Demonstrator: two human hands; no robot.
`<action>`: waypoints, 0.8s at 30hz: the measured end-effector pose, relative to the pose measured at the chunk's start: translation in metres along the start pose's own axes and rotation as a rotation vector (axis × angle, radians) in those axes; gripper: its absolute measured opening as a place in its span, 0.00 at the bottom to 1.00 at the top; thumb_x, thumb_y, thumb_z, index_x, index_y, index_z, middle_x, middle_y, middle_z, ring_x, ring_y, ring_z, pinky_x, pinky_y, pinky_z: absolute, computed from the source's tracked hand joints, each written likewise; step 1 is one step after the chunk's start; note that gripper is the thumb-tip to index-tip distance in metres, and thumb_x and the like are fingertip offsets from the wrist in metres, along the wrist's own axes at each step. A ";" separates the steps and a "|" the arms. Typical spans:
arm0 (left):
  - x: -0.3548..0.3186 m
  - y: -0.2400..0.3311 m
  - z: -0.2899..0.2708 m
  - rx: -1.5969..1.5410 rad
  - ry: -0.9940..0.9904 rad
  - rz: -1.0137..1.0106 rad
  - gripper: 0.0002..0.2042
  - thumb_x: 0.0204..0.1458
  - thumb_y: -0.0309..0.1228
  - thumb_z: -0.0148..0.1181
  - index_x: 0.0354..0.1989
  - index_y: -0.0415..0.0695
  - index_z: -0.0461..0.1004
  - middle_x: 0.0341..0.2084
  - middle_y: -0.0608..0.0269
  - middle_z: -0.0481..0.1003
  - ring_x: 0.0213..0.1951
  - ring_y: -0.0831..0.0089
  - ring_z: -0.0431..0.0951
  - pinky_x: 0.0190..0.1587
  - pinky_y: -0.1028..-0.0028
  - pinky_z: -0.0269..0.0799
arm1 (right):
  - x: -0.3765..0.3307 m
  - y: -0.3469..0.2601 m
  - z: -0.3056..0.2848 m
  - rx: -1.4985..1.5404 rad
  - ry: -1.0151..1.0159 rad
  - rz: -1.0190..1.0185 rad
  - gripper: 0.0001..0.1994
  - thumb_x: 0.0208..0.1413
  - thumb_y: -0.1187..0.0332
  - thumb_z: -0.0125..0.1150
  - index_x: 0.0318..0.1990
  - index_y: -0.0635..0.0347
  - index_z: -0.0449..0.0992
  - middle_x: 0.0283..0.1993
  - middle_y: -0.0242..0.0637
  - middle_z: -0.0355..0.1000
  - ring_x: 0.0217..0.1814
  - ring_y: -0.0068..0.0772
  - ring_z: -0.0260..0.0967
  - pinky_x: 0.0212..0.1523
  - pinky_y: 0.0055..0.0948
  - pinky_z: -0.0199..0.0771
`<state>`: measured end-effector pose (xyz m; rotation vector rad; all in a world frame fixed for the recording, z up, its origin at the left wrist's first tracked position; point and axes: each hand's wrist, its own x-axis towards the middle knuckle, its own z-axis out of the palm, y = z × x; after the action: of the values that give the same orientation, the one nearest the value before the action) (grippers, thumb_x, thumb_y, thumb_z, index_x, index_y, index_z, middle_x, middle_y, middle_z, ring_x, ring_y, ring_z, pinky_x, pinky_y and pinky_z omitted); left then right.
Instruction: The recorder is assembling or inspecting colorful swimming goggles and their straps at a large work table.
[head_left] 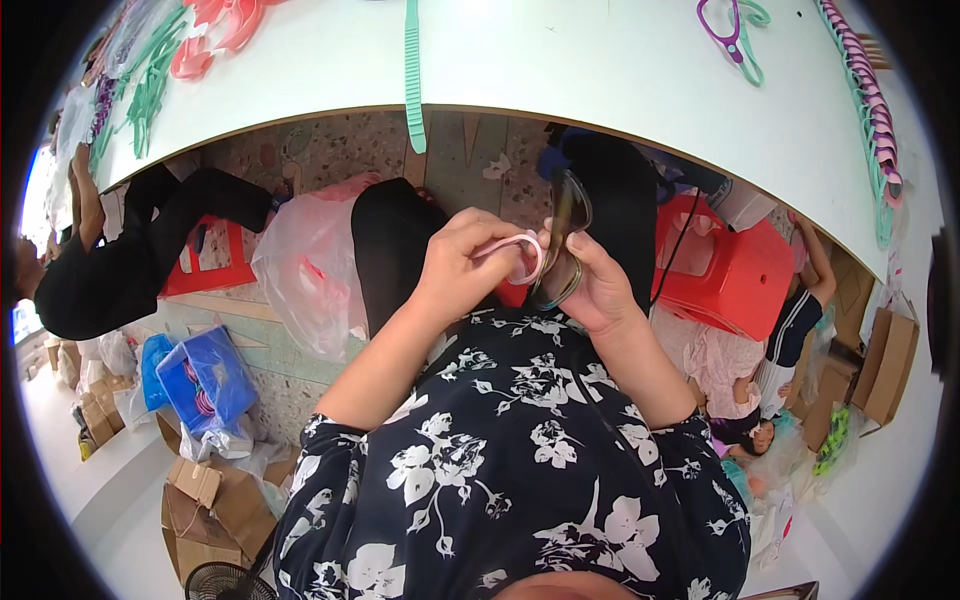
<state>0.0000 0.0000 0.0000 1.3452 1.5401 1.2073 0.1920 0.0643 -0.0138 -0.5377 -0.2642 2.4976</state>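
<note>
Both my hands are above my lap, close to each other, just in front of the table edge. My left hand (pixel 462 262) pinches a pale pink, ring-shaped rubbery frame (pixel 541 262) that looks like a goggle part. Beside it, my right hand (pixel 600 285) grips a dark, smoky see-through goggle lens (pixel 572 208), its upper end standing above the fingers. The pink frame meets or overlaps the lens's lower part; fingers hide whether they are joined. Beyond my hands, a teal ribbed strap (pixel 414 75) lies on the white table (pixel 580 75) and hangs over its edge.
Purple (pixel 722 38) and teal (pixel 755 65) frames lie at the far right, near a row of purple-pink pieces (pixel 868 95). Coral pieces (pixel 235 22) and teal straps (pixel 155 85) lie left. Red stools (pixel 735 268), a plastic bag (pixel 300 275) and a blue bin (pixel 210 375) flank me. People sit on both sides.
</note>
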 end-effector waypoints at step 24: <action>0.004 -0.001 0.015 0.157 0.136 0.114 0.08 0.46 0.17 0.57 0.32 0.39 0.82 0.29 0.57 0.78 0.31 0.64 0.80 0.35 0.70 0.76 | 0.001 -0.001 -0.006 0.023 0.031 0.003 0.17 0.60 0.65 0.61 0.54 0.63 0.74 0.47 0.38 0.77 0.52 0.35 0.74 0.59 0.35 0.71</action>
<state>0.0131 0.0063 -0.0051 1.4960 1.7032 1.2925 0.1938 0.0659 -0.0191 -0.5669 -0.2223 2.4902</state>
